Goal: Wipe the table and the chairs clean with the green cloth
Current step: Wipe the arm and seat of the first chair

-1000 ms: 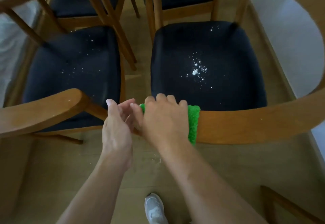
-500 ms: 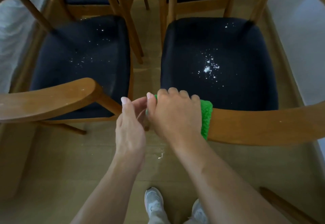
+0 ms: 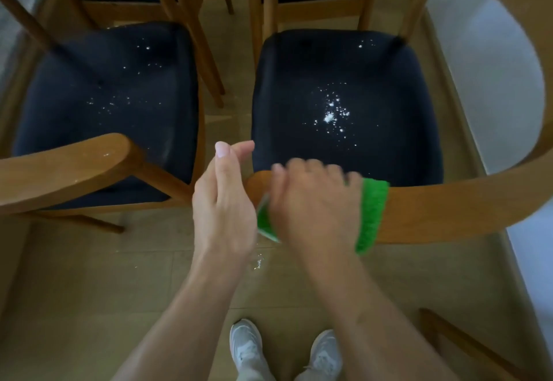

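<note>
Right hand (image 3: 314,204): fingers curled down over the green cloth (image 3: 371,216), clamped on it and pressing it around the curved wooden backrest rail (image 3: 466,204) of the right chair; hand blurred. Green cloth: wrapped over the near rail close to its left end, one edge showing right of the knuckles, a second fold hanging below the rail (image 3: 264,219) between the two hands. Left hand (image 3: 223,201): open, fingers held together and extended, thumb uppermost, empty, set edge-on just left of the rail's end; whether it touches the rail cannot be told. Right chair seat (image 3: 347,105): dark upholstered cushion, wooden frame, a cluster of white crumbs (image 3: 329,115) near its centre and a few more specks at the far right corner. Left chair seat (image 3: 107,102): same dark cushion, lighter scatter of white specks across it. Left chair backrest rail (image 3: 65,168): curved wood, near left, a few pale specks on its top face. Two further chairs: far side, facing, dark seats partly visible, their legs crossing behind the near seats. Floor (image 3: 89,291): light wood planks, a small patch of white crumbs (image 3: 258,262) below the hands. Pair of white shoes (image 3: 245,347): near edge, centre, toes pointing toward the chairs.
</note>
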`<action>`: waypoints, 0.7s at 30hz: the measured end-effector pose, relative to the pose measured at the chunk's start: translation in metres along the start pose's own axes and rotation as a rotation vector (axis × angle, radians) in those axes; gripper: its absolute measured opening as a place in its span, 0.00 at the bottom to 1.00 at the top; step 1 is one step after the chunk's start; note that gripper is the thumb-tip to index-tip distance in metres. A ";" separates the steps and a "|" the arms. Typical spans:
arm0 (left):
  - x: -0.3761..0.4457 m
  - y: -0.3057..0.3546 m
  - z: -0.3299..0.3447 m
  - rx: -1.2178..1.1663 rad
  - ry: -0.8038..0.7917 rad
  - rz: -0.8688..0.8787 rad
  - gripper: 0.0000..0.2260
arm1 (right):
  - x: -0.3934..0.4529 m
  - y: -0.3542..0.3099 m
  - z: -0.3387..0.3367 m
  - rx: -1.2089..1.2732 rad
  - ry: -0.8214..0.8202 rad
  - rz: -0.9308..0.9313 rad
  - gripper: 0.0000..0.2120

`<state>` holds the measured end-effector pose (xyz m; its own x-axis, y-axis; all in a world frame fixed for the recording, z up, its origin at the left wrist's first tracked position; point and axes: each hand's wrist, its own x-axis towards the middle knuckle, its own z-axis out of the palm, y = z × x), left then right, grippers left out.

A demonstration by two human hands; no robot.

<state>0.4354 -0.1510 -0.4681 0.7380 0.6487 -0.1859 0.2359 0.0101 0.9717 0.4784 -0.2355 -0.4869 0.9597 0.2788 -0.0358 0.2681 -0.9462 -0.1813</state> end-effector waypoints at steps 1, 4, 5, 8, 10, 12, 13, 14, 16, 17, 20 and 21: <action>-0.002 0.003 0.005 0.015 -0.002 0.042 0.22 | -0.003 -0.009 0.001 0.034 0.003 -0.028 0.23; -0.008 0.010 0.021 0.086 -0.057 0.188 0.20 | -0.004 0.005 -0.001 0.097 0.028 -0.120 0.23; -0.010 0.012 0.027 0.124 -0.080 0.238 0.21 | -0.005 0.018 -0.003 0.109 0.031 -0.137 0.23; -0.017 0.017 0.050 0.248 -0.158 0.305 0.22 | -0.004 0.071 -0.014 0.036 0.035 -0.075 0.23; -0.016 0.018 0.061 0.293 -0.183 0.289 0.22 | 0.005 0.115 -0.024 -0.038 -0.010 -0.004 0.24; -0.010 0.016 0.066 0.311 -0.164 0.263 0.21 | 0.019 0.160 -0.035 -0.073 -0.026 0.074 0.24; -0.008 0.015 0.067 0.324 -0.151 0.247 0.22 | 0.025 0.177 -0.040 -0.076 -0.022 0.121 0.23; -0.006 0.013 0.068 0.345 -0.139 0.236 0.22 | 0.028 0.188 -0.042 -0.076 -0.011 0.163 0.23; -0.006 0.012 0.069 0.401 -0.112 0.247 0.22 | 0.026 0.188 -0.041 -0.086 -0.004 0.210 0.23; -0.006 0.011 0.070 0.422 -0.100 0.267 0.22 | 0.021 0.178 -0.038 -0.092 -0.003 0.220 0.24; -0.007 0.009 0.073 0.457 -0.059 0.300 0.22 | 0.002 0.122 -0.024 -0.097 0.021 0.169 0.24; -0.007 0.008 0.074 0.466 -0.044 0.297 0.21 | -0.005 0.099 -0.018 -0.060 0.041 0.143 0.22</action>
<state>0.4792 -0.2116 -0.4694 0.8387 0.5399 0.0711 0.2608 -0.5129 0.8179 0.5018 -0.3331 -0.4865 0.9907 0.1350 -0.0170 0.1321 -0.9842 -0.1176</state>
